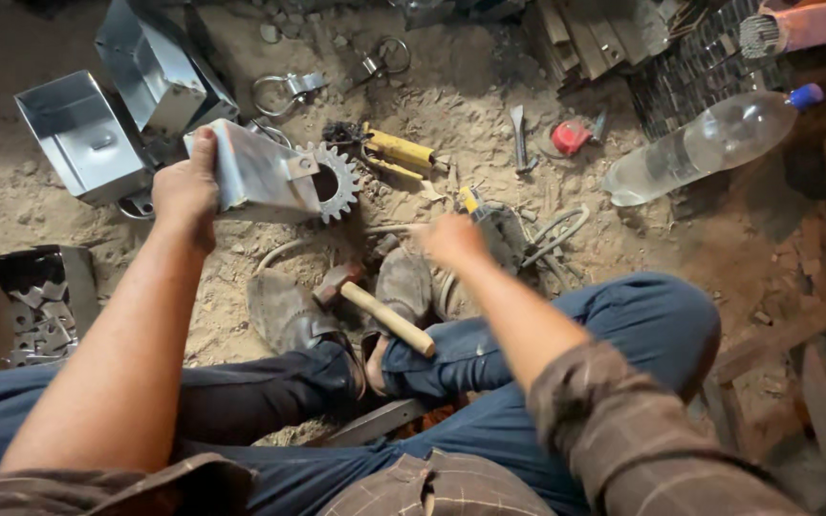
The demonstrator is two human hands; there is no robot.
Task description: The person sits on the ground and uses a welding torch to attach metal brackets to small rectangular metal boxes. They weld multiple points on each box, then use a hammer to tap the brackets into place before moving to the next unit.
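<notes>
Left hand [184, 186] closed on the near end of a folded sheet-metal box [255, 174], holding it tilted just above the dirt floor [451, 86]; landmark = this held box. Its far end touches or overlaps a steel sprocket [335, 180], just right of the box; cannot tell which lies on top. Right hand [449, 239] is motion-blurred, right of and nearer than the box, over a grey power tool with cables [509, 234]; looks loosely curled, but cannot tell whether it grips anything. Hammer with wooden handle [375, 308] lies nearer than the box, head resting across the person's shoes [284, 311]; neither hand on it. Two more sheet-metal boxes [112, 105] sit left of and beyond the held box; metal rings [279, 91] just beyond it; yellow-handled tool [396, 150] right of the sprocket; red object [571, 137] further right; clear plastic bottle with blue cap [709, 143] far right, lying on its side; tray of small cut metal pieces [40, 320] nearer and left of the box, beside the left forearm.
</notes>
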